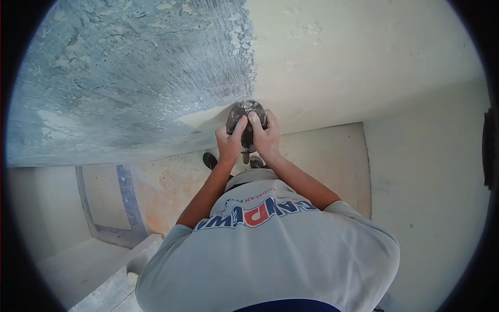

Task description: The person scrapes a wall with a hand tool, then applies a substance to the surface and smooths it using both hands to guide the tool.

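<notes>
Both my hands grip a dark, rounded tool (246, 110) with pale dust on its surface, held in front of my body at the wall. My left hand (230, 139) has its fingers round the left side, and my right hand (266, 136) holds the right side. The thumbs lie on top, close together. The tool's top end is at the border between the scraped blue-grey wall (156, 67) and the smooth cream wall (332, 67). A short brown handle end (246, 158) shows below it. The tool's underside is hidden.
Dark footwear (210, 160) shows on the dusty floor (171, 182) below my hands. A blue-edged frame (130, 200) and a pale ledge (112, 291) are at the lower left. Another pale wall (426, 197) stands on the right, with a dark object (489, 149) at its edge.
</notes>
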{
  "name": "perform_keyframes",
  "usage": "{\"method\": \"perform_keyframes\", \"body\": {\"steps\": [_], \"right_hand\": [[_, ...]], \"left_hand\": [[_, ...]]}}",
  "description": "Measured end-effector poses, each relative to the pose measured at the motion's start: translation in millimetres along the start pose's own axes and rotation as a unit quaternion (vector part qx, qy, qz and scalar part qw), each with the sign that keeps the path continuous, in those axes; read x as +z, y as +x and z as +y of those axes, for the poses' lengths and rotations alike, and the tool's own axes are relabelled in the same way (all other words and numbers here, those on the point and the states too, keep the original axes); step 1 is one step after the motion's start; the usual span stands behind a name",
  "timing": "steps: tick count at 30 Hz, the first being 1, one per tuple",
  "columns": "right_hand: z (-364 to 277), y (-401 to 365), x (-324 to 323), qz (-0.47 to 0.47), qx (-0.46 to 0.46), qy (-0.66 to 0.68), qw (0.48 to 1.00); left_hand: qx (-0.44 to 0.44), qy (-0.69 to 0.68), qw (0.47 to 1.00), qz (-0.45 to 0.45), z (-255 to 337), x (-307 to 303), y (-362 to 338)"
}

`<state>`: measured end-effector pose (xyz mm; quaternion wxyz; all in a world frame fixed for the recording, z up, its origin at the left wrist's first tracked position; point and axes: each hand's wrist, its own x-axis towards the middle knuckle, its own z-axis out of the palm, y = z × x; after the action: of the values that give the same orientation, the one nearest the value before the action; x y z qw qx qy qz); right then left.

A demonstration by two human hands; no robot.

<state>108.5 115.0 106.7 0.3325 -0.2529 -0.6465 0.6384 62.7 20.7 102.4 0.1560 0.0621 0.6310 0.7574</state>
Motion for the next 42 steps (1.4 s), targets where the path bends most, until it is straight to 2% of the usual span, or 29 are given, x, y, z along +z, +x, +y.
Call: {"method": "perform_keyframes", "body": {"steps": [4, 7, 8, 12, 15, 16, 21, 23, 25, 27, 29, 31, 33, 35, 38, 39, 42], "right_hand": [[20, -11, -3, 0.003, 0.049, -0.012, 0.999], [-1, -2, -4, -0.009, 0.006, -0.043, 0.999], [2, -3, -4, -0.010, 0.009, -0.044, 0.999], [29, -11, -4, -0.004, 0.026, -0.016, 1.000], [0, -2, -3, -0.004, 0.019, -0.033, 0.999], [-11, -1, -3, -0.012, 0.007, -0.041, 0.999], [24, -8, -3, -0.010, 0.018, -0.019, 1.000], [17, -5, -4, -0.003, 0.022, -0.029, 0.999], [8, -3, -6, -0.014, 0.022, -0.043, 0.999], [10, 2, -6, -0.019, 0.009, -0.033, 0.999], [18, 3, -7, -0.022, -0.007, -0.023, 0.999], [32, -6, -10, -0.016, 0.057, -0.022, 0.998], [34, -5, -12, -0.020, 0.049, -0.060, 0.997], [19, -2, -10, -0.009, 0.025, -0.030, 0.999], [27, 2, -10, -0.010, 0.024, -0.014, 1.000], [28, -2, -11, -0.018, 0.025, -0.015, 0.999], [34, -6, -15, -0.010, 0.069, -0.064, 0.996]], "left_hand": [[-0.021, 0.016, 1.000, 0.007, -22, -3, -1], [0.016, 0.015, 1.000, 0.002, 7, 3, 0], [0.004, 0.014, 1.000, -0.006, 10, 2, 2], [-0.036, 0.029, 0.999, 0.006, -30, -8, 1], [-0.015, -0.005, 1.000, 0.006, -12, -2, 1], [0.008, 0.021, 1.000, -0.008, 0, -1, 3], [-0.021, 0.003, 1.000, -0.018, -26, -7, 5], [-0.042, 0.001, 0.999, 0.003, -23, -3, 1], [-0.039, 0.010, 0.999, 0.004, -13, -2, 1], [0.019, 0.013, 1.000, -0.001, 0, 4, 4], [0.010, 0.006, 1.000, -0.011, -19, -2, 8], [-0.059, 0.019, 0.998, -0.017, -32, -5, 3], [-0.040, 0.024, 0.999, -0.006, -30, -3, 3], [-0.011, 0.053, 0.998, -0.012, -16, -1, 3], [-0.006, 0.013, 1.000, -0.024, -18, 2, 5], [-0.047, 0.029, 0.998, -0.017, -21, 1, 3], [-0.051, 0.038, 0.998, -0.012, -28, -1, 0]]}}
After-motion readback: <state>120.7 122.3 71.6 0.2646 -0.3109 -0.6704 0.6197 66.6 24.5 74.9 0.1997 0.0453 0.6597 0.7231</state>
